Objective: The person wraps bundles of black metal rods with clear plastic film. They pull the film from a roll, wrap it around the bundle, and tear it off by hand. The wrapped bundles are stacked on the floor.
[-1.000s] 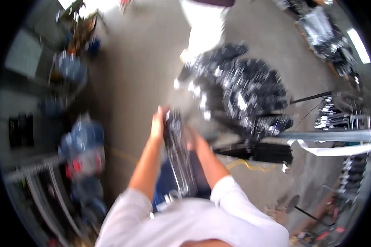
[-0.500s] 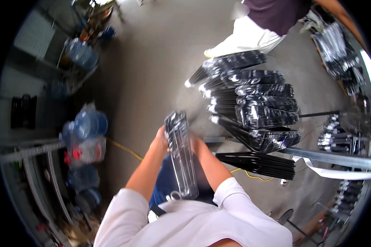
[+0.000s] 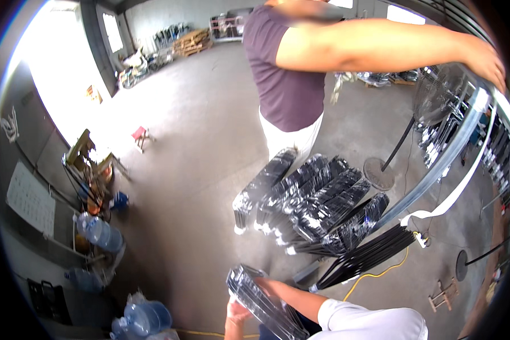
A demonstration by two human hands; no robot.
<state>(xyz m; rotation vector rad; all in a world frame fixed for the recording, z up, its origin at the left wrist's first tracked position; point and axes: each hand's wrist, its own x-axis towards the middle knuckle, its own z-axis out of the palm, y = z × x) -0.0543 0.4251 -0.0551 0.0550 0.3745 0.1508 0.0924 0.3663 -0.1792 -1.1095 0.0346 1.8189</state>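
Observation:
A long, narrow bundle wrapped in clear plastic (image 3: 262, 301) is held in front of my body at the lower middle, its near end running off the bottom edge. My left hand (image 3: 237, 310) grips its left side. On the other side my right hand (image 3: 269, 288) holds it, with the fingers partly hidden behind the wrap. Just beyond, several plastic-wrapped black bundles (image 3: 316, 211) lean side by side across a metal rail (image 3: 430, 175). Nearer to me rests a stack of bare black rods or tubes (image 3: 368, 256).
A co-worker in a purple shirt (image 3: 292, 90) stands behind the bundles, one arm stretched right to the rail's far end. A white strip (image 3: 450, 199) hangs along the rail. Large water jugs (image 3: 147, 317) stand at left. A yellow cable (image 3: 374, 275) crosses the floor; a standing fan (image 3: 436, 96) is at right.
My view has tilted up, so my hands and the wrapped bundle sit lower in the picture. The co-worker's outstretched arm now shows at the rail. Both hands still hold the bundle.

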